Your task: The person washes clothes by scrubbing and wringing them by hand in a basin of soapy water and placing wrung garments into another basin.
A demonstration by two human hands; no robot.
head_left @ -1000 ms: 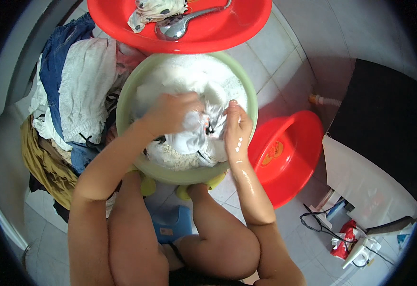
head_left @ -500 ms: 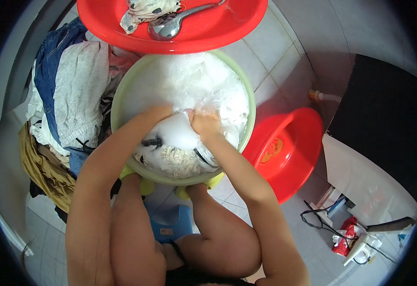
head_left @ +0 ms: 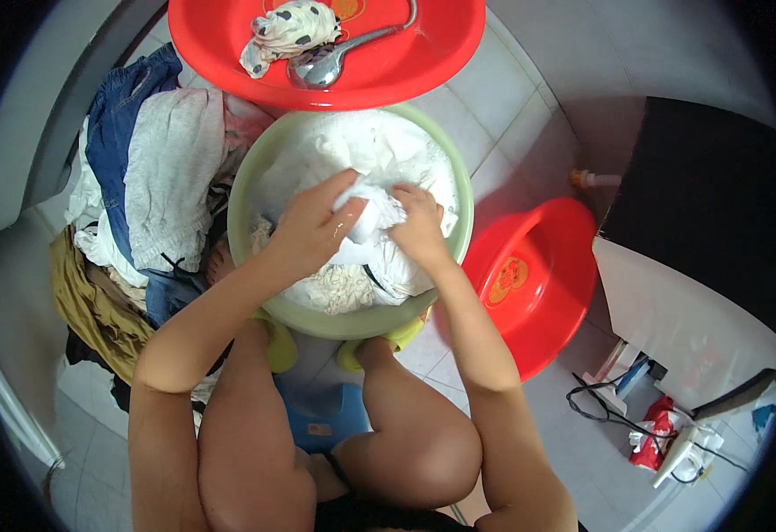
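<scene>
Olive cloth (head_left: 95,306), left edge of the frame, lowest in a heap of clothes. Blue denim garment (head_left: 109,146), upper left, same heap. Pale grey garment (head_left: 171,177), beside the denim and partly over it.

Red basin (head_left: 445,40), top centre; contents: one spotted cloth (head_left: 295,34), bunched, and one metal shower head (head_left: 321,69) just beside it.

Green tub (head_left: 240,208), centre, holding sudsy white laundry (head_left: 361,137).

Left hand (head_left: 312,226), over the tub, half open, thumb and fingers parted; firmness of hold cannot be told. White cloth (head_left: 373,217), bunched, centre of the tub, between the hands: directly right of the left hand, touching its fingertips. Blue stool (head_left: 321,421), lower centre, below the tub. Right hand (head_left: 421,226), fingers curled in, gripping the cloth's right edge; the cloth lies immediately left of this hand.

Second red basin (head_left: 543,306), right of the tub, tilted. Black cord (head_left: 587,403), lower right. Red packet (head_left: 652,434), near the cord. White cabinet (head_left: 680,328), right edge, dark-topped.
</scene>
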